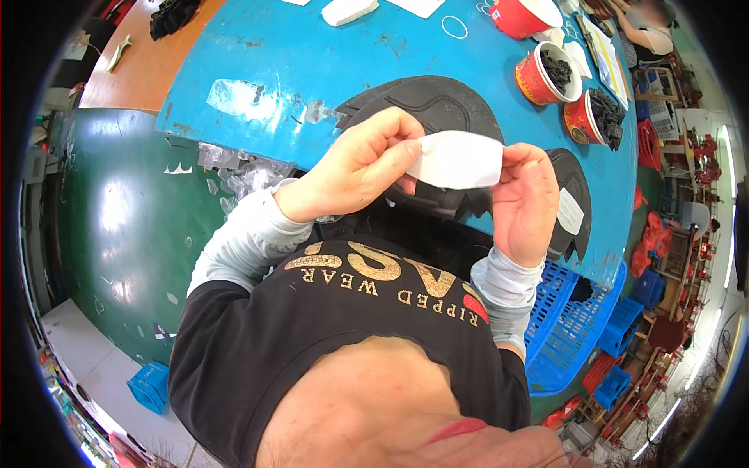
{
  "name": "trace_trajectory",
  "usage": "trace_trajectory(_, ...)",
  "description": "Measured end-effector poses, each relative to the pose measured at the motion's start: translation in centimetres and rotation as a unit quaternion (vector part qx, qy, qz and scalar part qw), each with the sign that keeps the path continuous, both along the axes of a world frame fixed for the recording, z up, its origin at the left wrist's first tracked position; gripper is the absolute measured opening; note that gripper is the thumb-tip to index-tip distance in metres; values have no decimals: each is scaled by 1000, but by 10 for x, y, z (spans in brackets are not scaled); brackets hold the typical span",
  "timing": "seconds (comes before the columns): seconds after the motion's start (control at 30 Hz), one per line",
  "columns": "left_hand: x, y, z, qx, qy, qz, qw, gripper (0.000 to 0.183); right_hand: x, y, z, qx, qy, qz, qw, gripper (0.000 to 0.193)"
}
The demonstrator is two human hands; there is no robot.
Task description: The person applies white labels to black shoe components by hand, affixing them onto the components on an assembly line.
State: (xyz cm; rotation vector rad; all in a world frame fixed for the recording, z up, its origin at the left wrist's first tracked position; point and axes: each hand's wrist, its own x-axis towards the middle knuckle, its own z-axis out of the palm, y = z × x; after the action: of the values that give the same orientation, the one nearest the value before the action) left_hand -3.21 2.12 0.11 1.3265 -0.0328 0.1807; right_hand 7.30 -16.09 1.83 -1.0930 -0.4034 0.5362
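Observation:
Between my two hands a small white patch with curved edges (460, 160) is stretched out flat, above the near side of the blue table. My left hand (367, 164) pinches its left end between thumb and fingers. The right end is pinched by my right hand (527, 199). Behind and partly under the patch lies a large black moulded piece (425, 101) with a grooved surface, like a shoe sole. A similar black piece (575, 175) rests to the right of my right hand and bears a white patch (569, 212).
Red paper tubs (538, 90) stand at the table's far right, two holding small black parts. A blue plastic basket (566, 327) is below the right edge. Clear plastic scraps (253, 178) hang by the left edge. Another person (647, 35) sits at the far right.

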Motion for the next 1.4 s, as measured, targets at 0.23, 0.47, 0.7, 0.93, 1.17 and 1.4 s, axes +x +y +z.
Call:
trace_trajectory(0.23, 7, -13, -15, 140, -60, 52, 987, 15, -4, 1, -8, -54, -76, -87, 992, 15)
trace_trajectory(0.47, 5, -11, -8, 104, 42, 53, 992, 15, -4, -1, -5, -59, -50, -50, 996, 19)
trace_trajectory(0.7, 25, -26, -8, 367, -284, 201, 863, 39, -17, 16, -10, 14, -94, -176, 980, 24)
trace_trajectory(0.93, 25, -40, -19, 257, -217, 193, 922, 31, -22, 15, -16, 116, 66, -62, 989, 22)
trace_trajectory(1.17, 26, -38, -11, 256, -190, 194, 928, 23, -22, 16, -25, 94, 21, -62, 993, 17)
trace_trajectory(1.4, 29, -36, -17, 224, -144, 191, 945, 15, -26, 18, -23, 42, -89, -85, 991, 16)
